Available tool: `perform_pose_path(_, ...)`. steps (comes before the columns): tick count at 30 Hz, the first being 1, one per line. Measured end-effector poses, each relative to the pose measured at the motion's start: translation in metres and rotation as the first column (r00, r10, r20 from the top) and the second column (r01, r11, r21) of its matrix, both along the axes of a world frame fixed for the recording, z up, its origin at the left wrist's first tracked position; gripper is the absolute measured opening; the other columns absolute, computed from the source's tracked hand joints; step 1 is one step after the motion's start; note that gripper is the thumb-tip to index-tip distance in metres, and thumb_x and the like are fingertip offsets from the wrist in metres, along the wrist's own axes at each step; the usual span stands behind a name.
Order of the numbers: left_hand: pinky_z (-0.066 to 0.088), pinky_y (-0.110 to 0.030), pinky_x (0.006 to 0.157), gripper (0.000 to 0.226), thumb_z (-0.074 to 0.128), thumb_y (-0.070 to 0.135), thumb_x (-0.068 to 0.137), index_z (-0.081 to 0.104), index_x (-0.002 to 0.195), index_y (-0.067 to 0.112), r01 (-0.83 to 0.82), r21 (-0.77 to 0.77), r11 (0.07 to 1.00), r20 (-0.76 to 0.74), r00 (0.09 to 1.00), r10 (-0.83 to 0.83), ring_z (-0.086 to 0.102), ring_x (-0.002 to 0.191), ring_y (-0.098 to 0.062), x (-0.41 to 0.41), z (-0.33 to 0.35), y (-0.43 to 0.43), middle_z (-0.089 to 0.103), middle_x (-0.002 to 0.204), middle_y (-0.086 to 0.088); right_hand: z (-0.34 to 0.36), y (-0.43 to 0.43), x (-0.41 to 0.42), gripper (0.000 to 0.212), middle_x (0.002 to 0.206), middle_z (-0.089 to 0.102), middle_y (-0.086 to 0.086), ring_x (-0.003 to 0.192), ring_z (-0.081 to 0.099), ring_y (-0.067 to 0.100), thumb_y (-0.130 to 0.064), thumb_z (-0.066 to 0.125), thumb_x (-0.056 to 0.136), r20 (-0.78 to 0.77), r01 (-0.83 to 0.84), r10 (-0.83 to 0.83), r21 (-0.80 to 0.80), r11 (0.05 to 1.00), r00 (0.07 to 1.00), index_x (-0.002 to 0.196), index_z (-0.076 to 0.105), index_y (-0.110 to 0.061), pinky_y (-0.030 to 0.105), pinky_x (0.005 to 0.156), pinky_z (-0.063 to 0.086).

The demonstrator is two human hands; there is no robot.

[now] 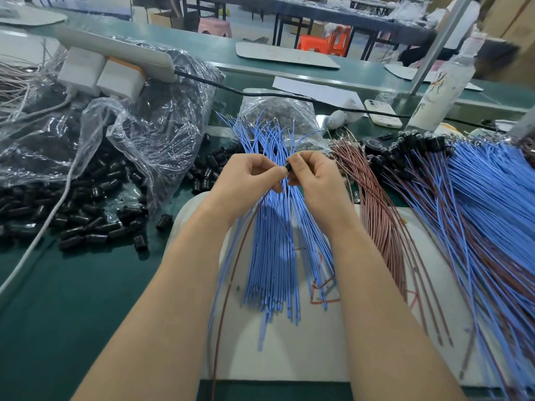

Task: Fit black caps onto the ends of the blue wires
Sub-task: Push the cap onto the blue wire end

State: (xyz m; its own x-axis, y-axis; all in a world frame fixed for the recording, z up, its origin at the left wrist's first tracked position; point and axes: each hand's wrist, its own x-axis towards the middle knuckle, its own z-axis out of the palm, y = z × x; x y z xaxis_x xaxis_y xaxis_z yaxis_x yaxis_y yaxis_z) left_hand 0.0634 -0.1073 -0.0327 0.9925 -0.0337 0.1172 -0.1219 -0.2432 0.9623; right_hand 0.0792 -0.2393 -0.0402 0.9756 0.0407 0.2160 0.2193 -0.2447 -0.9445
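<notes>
Head view is showing both hands meeting above the middle of the worktop, over the fanned blue wires. The right hand is pinching a black cap between thumb and forefinger, with its open end apparently turned toward the left hand. That hand's fingers are curling tightly, pinching what I judge to be the end of one of the blue wires so it is staying stiff for the push. The wire tip itself is hiding behind the fingertips, so whether it is entering the cap is impossible to tell.

Loose caps are spilling from a bag toward the left edge, within easy reach of the left hand. Capped wires are piling toward the right edge, apart from the uncapped ones, and brown wires are lying between the two groups. The far wire ends are blurring together, and the right pile is running off the frame.
</notes>
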Motion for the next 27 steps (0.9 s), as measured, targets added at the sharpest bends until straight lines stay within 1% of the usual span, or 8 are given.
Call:
perform_pose_path(3, 0.038, -0.023, 0.066, 0.016, 0.064, 0.024, 0.084, 0.068, 0.071, 0.015, 0.004, -0.009, 1.000, -0.039, 0.999, -0.004, 0.049, 0.064, -0.010, -0.001, 0.002, 0.001, 0.064, 0.056, 0.007, 0.001, -0.003, 0.000, 0.016, 0.080, 0.058, 0.001, 0.074, 0.054, 0.010, -0.016, 0.046, 0.100, -0.059, 0.009, -0.002, 0.116, 0.993, 0.998, 0.091, 0.058, -0.010, 0.027, 0.075, 0.049)
perform_pose_path(6, 0.038, -0.020, 0.068, 0.018, 0.064, 0.025, 0.083, 0.067, 0.067, 0.018, -0.007, -0.008, 1.000, -0.054, 0.999, 0.006, 0.053, 0.064, -0.006, -0.001, 0.000, 0.004, 0.064, 0.056, 0.008, 0.006, -0.015, 0.003, 0.017, 0.079, 0.057, -0.002, 0.072, 0.054, 0.006, -0.018, 0.046, 0.100, -0.106, 0.077, -0.051, 0.264, 0.961, 0.993, 0.089, 0.057, -0.012, 0.024, 0.074, 0.048)
perform_pose_path(9, 0.042, -0.018, 0.068, 0.015, 0.065, 0.022, 0.085, 0.068, 0.072, 0.015, -0.040, -0.040, 0.998, -0.021, 0.999, 0.039, 0.055, 0.059, -0.001, 0.001, -0.001, 0.002, 0.064, 0.057, 0.009, 0.003, -0.008, -0.001, 0.024, 0.077, 0.061, -0.007, 0.064, 0.056, -0.002, -0.031, 0.052, 0.097, -0.061, 0.005, -0.001, 0.077, 0.997, 0.998, 0.099, 0.062, -0.009, 0.017, 0.065, 0.048)
perform_pose_path(13, 0.044, -0.017, 0.067, 0.012, 0.067, 0.022, 0.085, 0.070, 0.078, 0.013, 0.005, -0.009, 1.000, -0.012, 1.000, -0.005, 0.057, 0.063, -0.005, 0.001, -0.004, -0.002, 0.066, 0.058, 0.008, 0.001, -0.005, 0.000, 0.033, 0.054, 0.048, -0.004, 0.050, 0.039, 0.008, -0.031, 0.057, 0.095, -0.036, -0.052, 0.051, -0.028, 0.998, 0.998, 0.079, 0.066, -0.003, 0.021, 0.052, 0.035)
perform_pose_path(19, 0.042, -0.011, 0.067, 0.012, 0.064, 0.019, 0.088, 0.067, 0.078, 0.014, 0.125, -0.063, 0.990, 0.021, 0.992, -0.124, 0.056, 0.061, 0.000, -0.002, -0.001, 0.000, 0.064, 0.059, 0.009, 0.005, -0.012, 0.003, 0.023, 0.044, 0.041, -0.006, 0.038, 0.033, 0.003, -0.018, 0.055, 0.095, -0.193, -0.127, 0.230, 0.434, 0.892, 0.954, 0.077, 0.060, -0.005, 0.013, 0.038, 0.029)
perform_pose_path(21, 0.041, -0.014, 0.067, 0.013, 0.064, 0.019, 0.088, 0.067, 0.077, 0.013, 0.116, -0.066, 0.991, 0.013, 0.993, -0.116, 0.055, 0.061, -0.002, -0.001, -0.001, 0.000, 0.063, 0.057, 0.009, 0.004, -0.011, 0.003, 0.024, 0.044, 0.041, -0.006, 0.039, 0.032, 0.004, -0.018, 0.056, 0.095, -0.189, -0.117, 0.208, 0.404, 0.907, 0.960, 0.076, 0.061, -0.006, 0.013, 0.039, 0.030)
perform_pose_path(25, 0.040, -0.014, 0.057, 0.011, 0.064, 0.020, 0.088, 0.067, 0.079, 0.014, 0.057, 0.010, 0.998, 0.011, 0.998, -0.057, 0.053, 0.063, -0.012, -0.001, -0.002, -0.005, 0.064, 0.055, 0.010, 0.003, -0.009, 0.000, 0.026, 0.044, 0.044, -0.012, 0.043, 0.034, 0.004, -0.020, 0.057, 0.095, -0.017, -0.038, 0.040, 0.113, 0.993, 0.999, 0.072, 0.063, -0.009, 0.017, 0.046, 0.030)
perform_pose_path(27, 0.040, -0.017, 0.058, 0.011, 0.064, 0.022, 0.089, 0.066, 0.079, 0.016, 0.075, 0.011, 0.997, 0.024, 0.997, -0.075, 0.052, 0.063, -0.012, 0.000, -0.001, -0.005, 0.064, 0.056, 0.010, 0.004, -0.010, 0.001, 0.025, 0.042, 0.044, -0.013, 0.042, 0.033, 0.002, -0.020, 0.056, 0.096, -0.028, -0.045, 0.051, 0.179, 0.983, 0.998, 0.073, 0.062, -0.008, 0.017, 0.047, 0.030)
